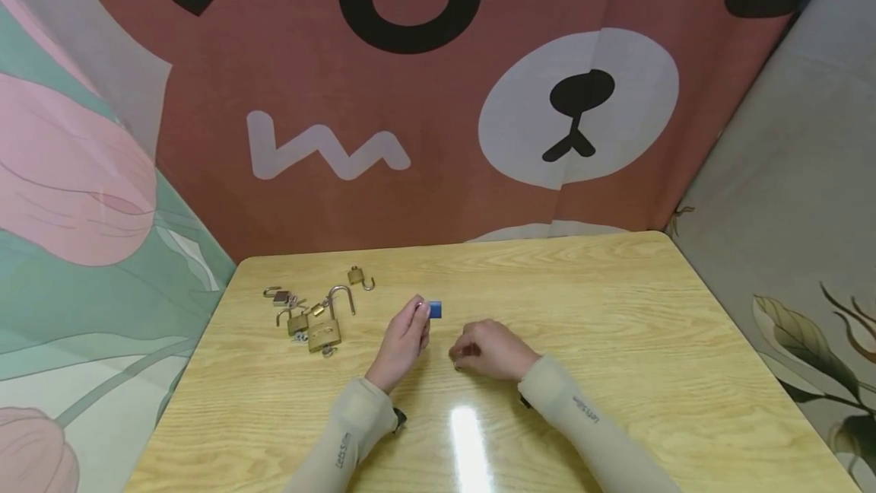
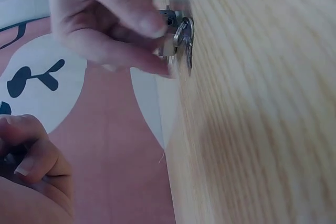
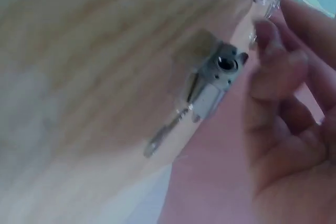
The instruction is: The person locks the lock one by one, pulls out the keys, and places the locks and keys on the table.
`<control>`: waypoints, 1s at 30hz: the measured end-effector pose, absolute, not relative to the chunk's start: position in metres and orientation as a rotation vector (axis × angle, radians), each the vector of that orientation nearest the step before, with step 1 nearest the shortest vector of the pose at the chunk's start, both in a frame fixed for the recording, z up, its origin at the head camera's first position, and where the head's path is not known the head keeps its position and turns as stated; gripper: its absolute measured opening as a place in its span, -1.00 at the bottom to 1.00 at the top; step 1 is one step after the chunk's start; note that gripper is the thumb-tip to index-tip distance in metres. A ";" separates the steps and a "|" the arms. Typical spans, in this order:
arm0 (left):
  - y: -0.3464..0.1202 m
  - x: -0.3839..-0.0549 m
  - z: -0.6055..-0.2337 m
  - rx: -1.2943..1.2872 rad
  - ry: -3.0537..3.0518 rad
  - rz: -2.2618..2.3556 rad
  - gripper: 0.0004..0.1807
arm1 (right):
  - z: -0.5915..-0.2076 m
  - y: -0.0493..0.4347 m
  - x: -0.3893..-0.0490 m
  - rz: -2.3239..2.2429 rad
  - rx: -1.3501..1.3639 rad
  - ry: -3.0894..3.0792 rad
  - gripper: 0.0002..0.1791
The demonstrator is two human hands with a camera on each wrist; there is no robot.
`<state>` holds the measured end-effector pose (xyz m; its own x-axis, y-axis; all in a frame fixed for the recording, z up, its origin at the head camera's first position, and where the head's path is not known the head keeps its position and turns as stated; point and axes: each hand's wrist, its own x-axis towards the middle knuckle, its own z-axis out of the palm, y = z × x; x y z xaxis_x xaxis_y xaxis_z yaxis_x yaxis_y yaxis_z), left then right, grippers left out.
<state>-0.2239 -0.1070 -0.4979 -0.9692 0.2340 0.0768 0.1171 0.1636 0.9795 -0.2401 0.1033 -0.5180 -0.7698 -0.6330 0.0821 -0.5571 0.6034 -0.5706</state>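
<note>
Near the table's middle, in the head view, my left hand [image 1: 406,333] grips a small padlock with a blue body [image 1: 435,310]. Its shackle end is mostly covered by the fingers. My right hand [image 1: 494,348] is low over the table, fingers bent, just right of the left one. A small silver padlock [image 3: 212,85] with a round hole in one end stands at its fingertips. In the right wrist view a narrow gap shows between that padlock and the fingers. Keys [image 2: 185,40] on a ring hang beside it in the left wrist view, close against the wood.
Several brass padlocks with raised shackles lie at the left of the wooden table [image 1: 582,303], among them a large one [image 1: 324,335], with small keys around them. Another padlock [image 1: 355,275] lies behind these. A printed cloth [image 1: 445,97] hangs at the far edge.
</note>
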 end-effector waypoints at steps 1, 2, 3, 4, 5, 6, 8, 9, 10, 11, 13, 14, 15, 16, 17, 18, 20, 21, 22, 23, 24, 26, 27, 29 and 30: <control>-0.107 -0.224 -0.498 0.356 2.324 1.938 -0.60 | -0.516 0.104 -0.241 -0.916 -0.997 2.721 -0.81; -0.106 -0.224 -0.498 0.357 2.320 1.933 -0.61 | -0.514 0.105 -0.242 -0.948 -0.981 2.746 -0.76; -0.106 -0.224 -0.498 0.358 2.322 1.927 -0.62 | -0.510 0.105 -0.242 -1.000 -0.970 2.767 -0.71; -0.106 -0.225 -0.498 0.363 2.324 1.919 -0.62 | -0.506 0.106 -0.243 -1.061 -0.962 2.782 -0.64; -0.106 -0.225 -0.498 0.365 2.324 1.913 -0.62 | -0.502 0.107 -0.243 -1.131 -0.956 2.785 -0.57; -0.106 -0.225 -0.498 0.369 2.330 1.903 -0.62 | -0.498 0.107 -0.244 -1.195 -0.966 2.787 -0.51; -0.105 -0.225 -0.498 0.374 2.348 1.872 -0.60 | -0.490 0.108 -0.243 -1.315 -1.008 2.766 -0.42; -0.105 -0.225 -0.499 0.383 2.358 1.854 -0.59 | -0.488 0.108 -0.243 -1.362 -1.044 2.751 -0.40; -0.105 -0.225 -0.499 0.391 2.363 1.840 -0.57 | -0.486 0.108 -0.242 -1.395 -1.084 2.739 -0.39; -0.105 -0.225 -0.499 0.401 2.363 1.829 -0.56 | -0.484 0.108 -0.242 -1.420 -1.125 2.726 -0.41; -0.105 -0.225 -0.499 0.432 2.363 1.812 -0.52 | -0.483 0.107 -0.241 -1.446 -1.201 2.715 -0.47; -0.105 -0.225 -0.499 0.449 2.355 1.811 -0.50 | -0.483 0.106 -0.241 -1.444 -1.230 2.721 -0.50; -0.104 -0.225 -0.499 0.464 2.346 1.814 -0.48 | -0.483 0.106 -0.240 -1.444 -1.254 2.728 -0.53; -0.104 -0.224 -0.499 0.475 2.333 1.821 -0.48 | -0.483 0.106 -0.240 -1.442 -1.271 2.737 -0.55; -0.104 -0.224 -0.499 0.486 2.319 1.831 -0.48 | -0.483 0.105 -0.240 -1.437 -1.281 2.748 -0.55; -0.103 -0.224 -0.500 0.490 2.305 1.842 -0.49 | -0.483 0.105 -0.240 -1.436 -1.290 2.755 -0.55; -0.103 -0.224 -0.501 0.483 2.286 1.865 -0.52 | -0.484 0.105 -0.240 -1.427 -1.319 2.762 -0.51; -0.102 -0.224 -0.501 0.476 2.279 1.874 -0.55 | -0.485 0.104 -0.240 -1.427 -1.336 2.755 -0.49; -0.101 -0.224 -0.501 0.471 2.275 1.879 -0.58 | -0.485 0.104 -0.240 -1.423 -1.352 2.747 -0.47; -0.100 -0.224 -0.501 0.472 2.279 1.876 -0.59 | -0.485 0.103 -0.241 -1.420 -1.364 2.738 -0.46; -0.100 -0.224 -0.502 0.465 2.283 1.870 -0.62 | -0.485 0.103 -0.241 -1.417 -1.374 2.731 -0.45; -0.098 -0.225 -0.502 0.459 2.294 1.855 -0.63 | -0.486 0.102 -0.241 -1.402 -1.368 2.730 -0.45; -0.098 -0.225 -0.502 0.457 2.298 1.846 -0.64 | -0.486 0.102 -0.241 -1.395 -1.358 2.733 -0.46; -0.097 -0.225 -0.503 0.455 2.305 1.831 -0.65 | -0.487 0.102 -0.241 -1.376 -1.314 2.748 -0.47; -0.097 -0.225 -0.504 0.453 2.306 1.824 -0.66 | -0.487 0.102 -0.242 -1.365 -1.283 2.757 -0.48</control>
<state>-0.2251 -0.0971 -0.5040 -0.9400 0.3363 0.0569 0.1328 0.2070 0.9693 -0.2418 0.1020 -0.4870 -0.6883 -0.5529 0.4696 -0.7087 0.3744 -0.5979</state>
